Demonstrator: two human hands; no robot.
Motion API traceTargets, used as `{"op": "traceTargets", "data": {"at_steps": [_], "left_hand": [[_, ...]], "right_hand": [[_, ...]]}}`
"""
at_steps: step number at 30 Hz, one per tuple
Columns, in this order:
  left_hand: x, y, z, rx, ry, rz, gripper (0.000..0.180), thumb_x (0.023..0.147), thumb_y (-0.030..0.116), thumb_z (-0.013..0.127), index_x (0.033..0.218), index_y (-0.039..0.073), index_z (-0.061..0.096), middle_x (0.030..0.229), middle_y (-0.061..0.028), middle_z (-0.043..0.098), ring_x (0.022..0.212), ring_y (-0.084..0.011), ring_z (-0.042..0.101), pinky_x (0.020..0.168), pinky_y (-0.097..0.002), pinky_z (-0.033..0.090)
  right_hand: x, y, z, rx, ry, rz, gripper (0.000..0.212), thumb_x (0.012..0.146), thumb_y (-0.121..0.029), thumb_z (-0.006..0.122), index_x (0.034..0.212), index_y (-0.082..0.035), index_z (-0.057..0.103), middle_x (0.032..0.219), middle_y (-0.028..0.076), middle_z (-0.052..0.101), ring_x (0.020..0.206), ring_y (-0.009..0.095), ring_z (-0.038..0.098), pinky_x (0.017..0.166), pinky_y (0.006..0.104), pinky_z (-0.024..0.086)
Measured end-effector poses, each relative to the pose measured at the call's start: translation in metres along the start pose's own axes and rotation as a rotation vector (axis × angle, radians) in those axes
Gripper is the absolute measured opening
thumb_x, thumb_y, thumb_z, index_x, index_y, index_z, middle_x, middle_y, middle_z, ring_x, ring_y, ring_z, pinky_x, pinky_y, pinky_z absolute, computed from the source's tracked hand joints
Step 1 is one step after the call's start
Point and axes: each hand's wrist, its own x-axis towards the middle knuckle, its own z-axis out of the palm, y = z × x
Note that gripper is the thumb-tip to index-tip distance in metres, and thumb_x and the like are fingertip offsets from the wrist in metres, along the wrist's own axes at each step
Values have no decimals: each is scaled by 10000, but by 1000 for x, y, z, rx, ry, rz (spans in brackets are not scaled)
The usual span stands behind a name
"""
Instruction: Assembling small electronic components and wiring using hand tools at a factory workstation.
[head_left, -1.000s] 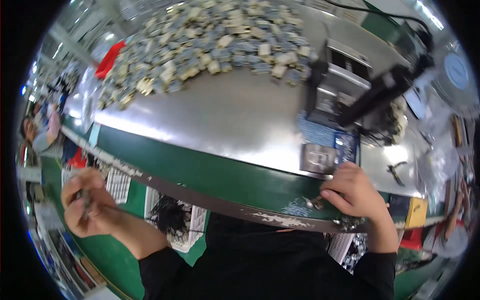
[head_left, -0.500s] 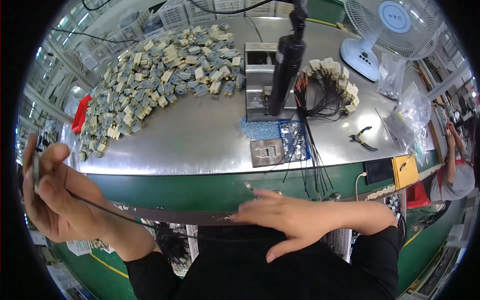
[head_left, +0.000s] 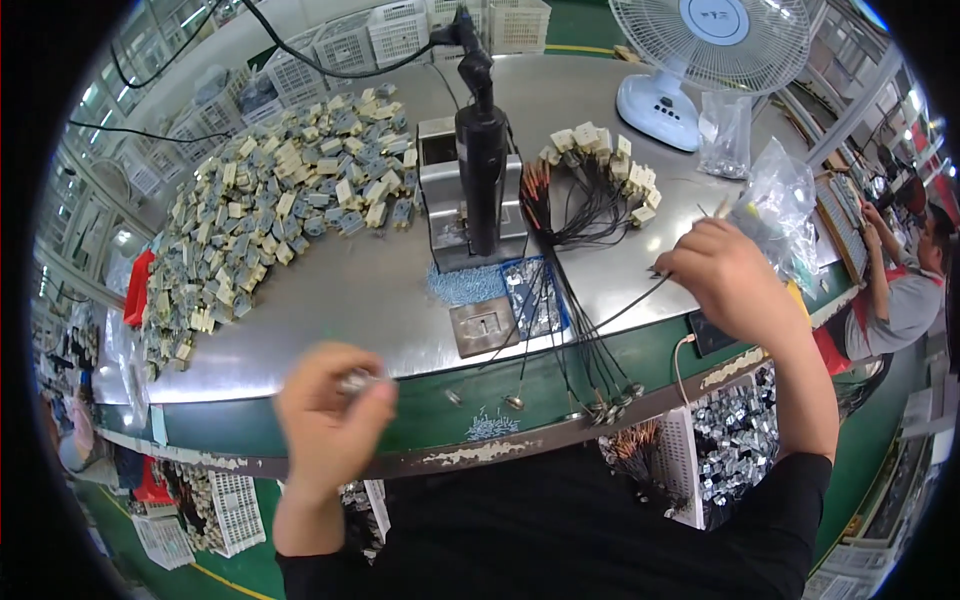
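Observation:
My left hand (head_left: 335, 420), blurred by motion, is closed over the green front strip of the bench, with a small silvery metal piece (head_left: 357, 381) between its fingers. Over the bench's right side, my right hand (head_left: 735, 285) pinches a black wire (head_left: 630, 304) that runs down toward a wire bundle. Those wires end in silvery metal caps (head_left: 610, 408) at the front edge. Between my hands lie small pale-blue pieces (head_left: 493, 424) and a flat metal block (head_left: 484, 327) with a recess. The cutting pliers are mostly hidden by my right hand.
A large heap of cream-and-grey connectors (head_left: 290, 180) covers the left. Mid-bench stands a metal fixture (head_left: 445, 200) with a black post (head_left: 483, 180). Behind the bundle are more connectors (head_left: 640, 180) and a fan (head_left: 660, 112). Plastic bags (head_left: 780, 210) lie right, near a seated person (head_left: 900, 290).
My left hand has come in from the far left, and its trailing wire no longer shows. My right hand has risen from the front edge to the right and grasped a wire. The view has shifted.

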Motion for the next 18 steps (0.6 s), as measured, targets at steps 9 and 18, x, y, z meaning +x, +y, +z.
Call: {"op": "traceTargets", "data": {"at_steps": [9,18], "left_hand": [[-18,-18,73,88,-304,249,110,824,-10,791,921,19,749,717,-77,675,569,-162,644,522,-264,475],[-29,-17,98,-51,-542,98,107,877,76,792,972,55,749,824,-91,709,666,-216,692,581,-320,523]], "right_hand": [[30,-4,68,45,-151,-186,142,741,-54,685,881,-49,665,754,116,605,813,339,648,856,489,553],[16,-67,72,494,-357,-367,373,941,-369,722,748,-76,597,674,65,566,585,298,622,528,412,492]]}}
